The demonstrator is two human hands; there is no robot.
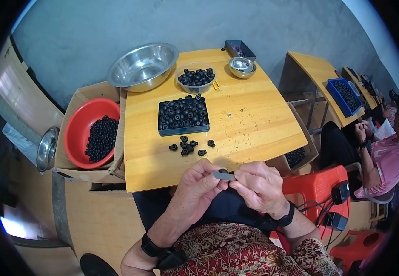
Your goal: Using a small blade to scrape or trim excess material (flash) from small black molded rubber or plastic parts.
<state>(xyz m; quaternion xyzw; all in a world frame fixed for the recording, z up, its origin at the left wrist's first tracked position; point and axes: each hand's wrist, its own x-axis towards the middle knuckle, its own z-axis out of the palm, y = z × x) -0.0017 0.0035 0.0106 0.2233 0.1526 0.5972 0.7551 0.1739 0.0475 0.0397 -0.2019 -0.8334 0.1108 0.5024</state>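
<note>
Above my lap, just in front of the table's near edge, my two hands meet. My left hand (196,181) pinches a small black round part (222,170), mostly hidden by fingers and blade. In my right hand (260,186) is a flat grey blade (223,176), its end laid against the black part. Beyond them on the table lie several loose black knobbed parts (190,146). A dark rectangular tray (184,132) heaped with the same parts stands behind those.
On the yellow table (259,117) also stand a clear tub (179,83) of black parts, a large steel bowl (146,64), small metal bowls (242,69) and a dark box (250,56). Left is a red basin (76,126) in a carton; right, a red stool (307,181) and a seated person (383,165).
</note>
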